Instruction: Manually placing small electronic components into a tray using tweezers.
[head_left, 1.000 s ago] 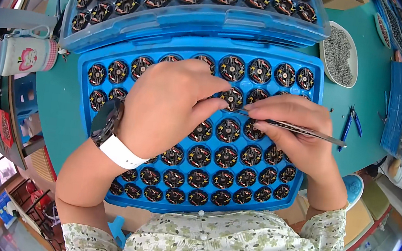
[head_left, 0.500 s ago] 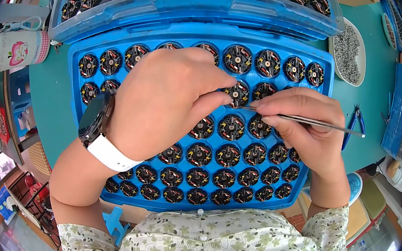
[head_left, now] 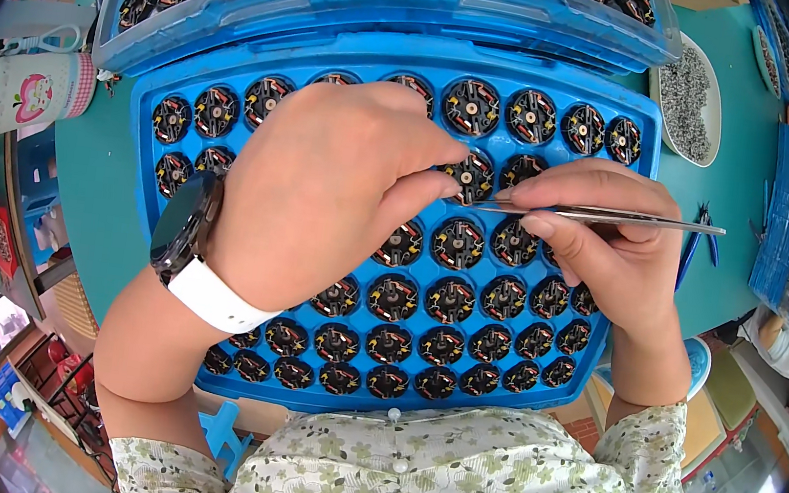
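- The teal counter [head_left: 104, 201] carries a blue tray [head_left: 634, 177] near its front edge, its round pockets filled with small black round parts [head_left: 452, 298].
- A second blue tray [head_left: 395, 0] with like parts lies toward the far edge, and a white dish [head_left: 689, 91] of tiny grey pieces sits at the far right.
- The left hand [head_left: 321, 203], a watch on its wrist, has its fingers curled onto one part [head_left: 471, 172].
- The right hand [head_left: 610, 253] has its fingers pinched around metal tweezers [head_left: 615, 217], long axis lying left-right, tips pointing left at that part.

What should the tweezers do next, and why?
Probably ease the tweezers tip a bit further left into the round part. The right hand aims them there, the left hand fingertips steady that part, and the tip sits at its edge.
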Demonstrator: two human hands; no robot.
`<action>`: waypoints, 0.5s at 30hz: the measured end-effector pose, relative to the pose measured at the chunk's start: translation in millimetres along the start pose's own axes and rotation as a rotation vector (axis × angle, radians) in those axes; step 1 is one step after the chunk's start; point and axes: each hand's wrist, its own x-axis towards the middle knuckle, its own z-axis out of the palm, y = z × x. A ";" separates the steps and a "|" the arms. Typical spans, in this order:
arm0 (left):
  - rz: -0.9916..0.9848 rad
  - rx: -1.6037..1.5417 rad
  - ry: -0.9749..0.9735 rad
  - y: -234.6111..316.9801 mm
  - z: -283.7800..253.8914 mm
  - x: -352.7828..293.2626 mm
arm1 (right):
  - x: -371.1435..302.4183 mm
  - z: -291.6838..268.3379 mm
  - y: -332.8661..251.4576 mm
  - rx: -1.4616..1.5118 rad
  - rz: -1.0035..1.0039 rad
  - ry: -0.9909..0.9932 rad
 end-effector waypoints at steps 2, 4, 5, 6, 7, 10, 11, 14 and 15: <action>0.001 -0.006 0.004 -0.4 0.6 -0.5 | 0.4 0.8 -2.5 0.016 0.041 -0.004; 0.001 -0.012 0.007 -0.7 0.8 -0.7 | 1.2 1.8 -4.6 0.033 0.082 -0.007; 0.003 -0.014 0.007 -0.8 0.8 -0.6 | 1.6 2.3 -4.9 0.031 0.093 -0.011; 0.005 -0.015 0.007 -1.0 1.0 -0.5 | 1.8 2.4 -5.3 0.029 0.103 -0.014; 0.004 -0.015 0.007 -1.1 0.9 -0.7 | 2.1 2.2 -6.2 0.029 0.104 -0.015; 0.017 -0.009 0.008 -1.5 0.8 -0.5 | 2.2 1.5 -5.5 0.078 0.122 -0.006; 0.021 -0.004 0.005 -1.1 0.4 -0.1 | 1.8 1.0 -1.5 0.069 0.079 -0.004; 0.016 0.001 0.001 -0.9 0.4 -0.6 | 1.4 1.5 -1.2 0.062 0.065 -0.004; 0.009 -0.001 0.001 -0.9 0.4 -1.0 | 1.4 2.1 -2.4 0.064 0.093 -0.005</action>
